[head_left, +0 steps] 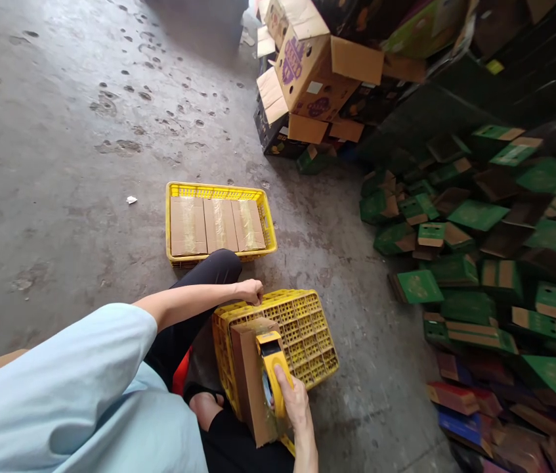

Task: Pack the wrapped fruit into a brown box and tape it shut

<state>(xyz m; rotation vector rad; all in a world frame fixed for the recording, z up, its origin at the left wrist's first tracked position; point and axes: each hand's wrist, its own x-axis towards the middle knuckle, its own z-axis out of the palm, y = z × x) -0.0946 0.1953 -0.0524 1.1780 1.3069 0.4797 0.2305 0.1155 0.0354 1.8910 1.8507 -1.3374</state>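
Observation:
My right hand (293, 397) is wrapped round a yellow tape dispenser (274, 368). The dispenser lies against the upper face of a brown cardboard box (248, 381). That box rests on a yellow plastic crate (307, 328), turned with its grid bottom up. Over the far edge of this crate is my left hand (249, 291), its fingers curled closed; what they hold, if anything, is hidden. Beyond my knee stands a second yellow crate (270, 230), upright, with three taped cardboard boxes (218, 226) side by side in it.
Green cartons (479, 217) lie in a large jumbled pile on the right, with red and blue cartons (459, 420) nearer. Open fruit boxes (317, 79) are stacked at the back. A scrap of white paper (131, 200) lies on the pitted concrete floor (75, 131).

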